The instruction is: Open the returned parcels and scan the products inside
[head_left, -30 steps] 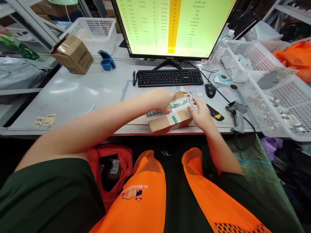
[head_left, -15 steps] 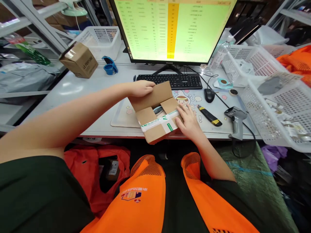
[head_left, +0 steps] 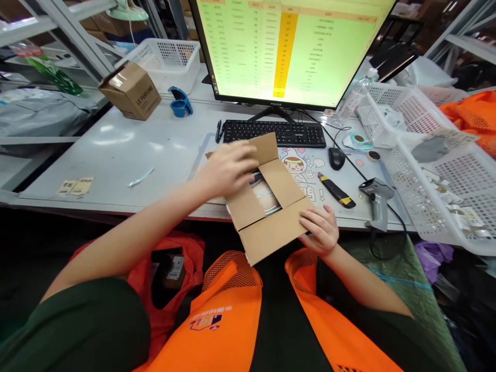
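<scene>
A cardboard box (head_left: 276, 230) lies tilted at the table's front edge, with its near flap folded out toward me. Between its flaps shows a pale, clear-wrapped item with a dark rim (head_left: 266, 195); what kind it is I cannot tell. My right hand (head_left: 321, 228) grips the box at the right end of the near flap, fingers on top. Over the box's far left corner is my left hand (head_left: 228, 168), its fingers smeared by motion; whether it touches the flap I cannot make out.
On the table are a keyboard (head_left: 275, 133), a mouse (head_left: 336, 158), a yellow-black box cutter (head_left: 336, 190) and a barcode scanner (head_left: 377, 202). White baskets (head_left: 434, 191) stand at right. A small carton (head_left: 132, 92), a blue tape holder (head_left: 180, 102) and paper labels (head_left: 75, 186) are at left.
The taped near flap has been swung open toward me, baring more of the contents. My right hand has moved down with it; my left hand has shifted toward the opening.
</scene>
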The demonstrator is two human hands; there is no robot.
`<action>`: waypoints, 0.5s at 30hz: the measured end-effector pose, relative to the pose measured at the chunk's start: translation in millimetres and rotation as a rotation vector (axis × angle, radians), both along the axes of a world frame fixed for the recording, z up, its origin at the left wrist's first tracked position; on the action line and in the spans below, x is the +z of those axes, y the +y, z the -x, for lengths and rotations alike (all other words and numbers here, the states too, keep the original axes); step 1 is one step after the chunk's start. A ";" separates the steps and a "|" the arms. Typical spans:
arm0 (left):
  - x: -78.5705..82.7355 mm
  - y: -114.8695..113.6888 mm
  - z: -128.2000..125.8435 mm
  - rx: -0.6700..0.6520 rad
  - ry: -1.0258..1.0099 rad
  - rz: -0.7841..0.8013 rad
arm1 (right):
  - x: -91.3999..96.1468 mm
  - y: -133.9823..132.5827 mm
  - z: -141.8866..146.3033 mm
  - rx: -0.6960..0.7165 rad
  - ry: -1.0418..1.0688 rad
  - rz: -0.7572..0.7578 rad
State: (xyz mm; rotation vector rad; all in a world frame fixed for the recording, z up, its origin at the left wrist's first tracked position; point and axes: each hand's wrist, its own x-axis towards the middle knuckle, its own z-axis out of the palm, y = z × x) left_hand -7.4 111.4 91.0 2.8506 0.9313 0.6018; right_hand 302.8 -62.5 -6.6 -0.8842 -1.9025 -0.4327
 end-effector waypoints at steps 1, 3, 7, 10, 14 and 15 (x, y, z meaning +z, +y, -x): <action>-1.4 -19.1 2.5 -0.102 0.031 0.024 | 7.1 -9.2 -0.4 0.007 -0.046 0.076; -12.0 -48.1 6.1 -0.216 0.031 0.099 | 34.6 -16.7 0.5 0.014 -0.162 0.261; -49.7 -64.2 15.2 -0.119 -0.367 0.036 | 109.6 24.0 11.9 0.139 -0.429 0.740; -75.8 -75.0 21.4 0.142 -0.749 -0.140 | 136.5 80.4 32.0 0.333 -0.505 0.958; -104.1 -110.7 13.6 0.523 -1.029 -0.088 | 127.8 115.4 42.2 0.414 -0.495 1.023; -111.2 -118.0 10.0 0.592 -1.051 -0.002 | 123.3 114.3 34.6 0.420 -0.430 0.987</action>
